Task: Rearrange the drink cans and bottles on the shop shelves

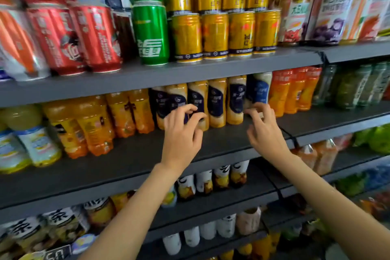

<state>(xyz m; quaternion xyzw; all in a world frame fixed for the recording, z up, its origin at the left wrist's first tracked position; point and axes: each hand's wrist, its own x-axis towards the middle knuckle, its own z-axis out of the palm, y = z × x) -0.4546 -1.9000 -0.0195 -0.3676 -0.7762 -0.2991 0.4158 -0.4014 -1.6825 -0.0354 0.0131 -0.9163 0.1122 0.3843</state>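
A row of cream bottles with dark blue labels [217,101] stands at the back of the grey middle shelf [130,154]. My left hand [181,133] hovers in front of the left bottles of that row, fingers curled loosely, holding nothing. My right hand [263,129] reaches toward the right end of the row, near the bottle with the lighter blue label [260,88]; its fingertips are close to it, and contact is unclear. Both hands are held above the shelf board.
Orange juice bottles [92,124] stand left of the row and orange-labelled bottles [293,91] right of it. The shelf above carries gold cans [215,36], green cans [150,34] and red cans [95,38]. Lower shelves hold more bottles.
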